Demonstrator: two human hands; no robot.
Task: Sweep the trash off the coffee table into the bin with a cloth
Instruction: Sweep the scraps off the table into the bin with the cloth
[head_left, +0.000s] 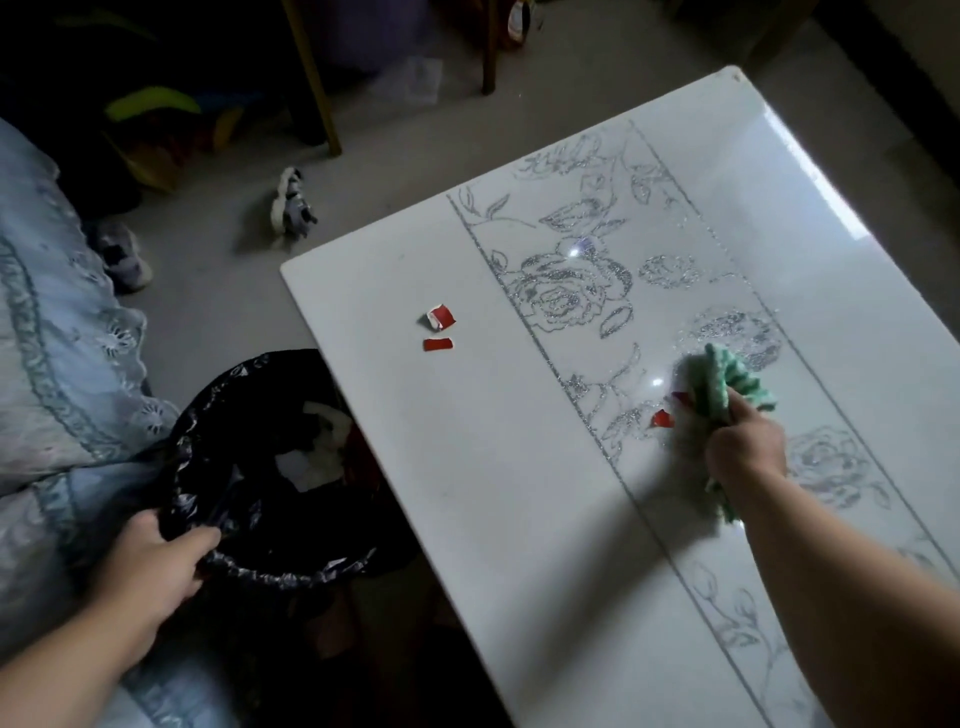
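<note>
White glossy coffee table (467, 467), silver glitter rose band along its length. On it: two red-white paper scraps (437, 327) well left of band; green cloth (727, 395) on band, pressed down; red scraps (667, 413) touching cloth's left edge. Surrounding floor (218, 291) grey.

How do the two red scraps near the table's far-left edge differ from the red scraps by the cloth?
The far scraps lie in the open on plain white table, untouched; the near scraps sit on the glitter floral band, against the green cloth in the right hand. One far scrap is a flat strip; the near ones look crumpled. All are red and white.
</note>
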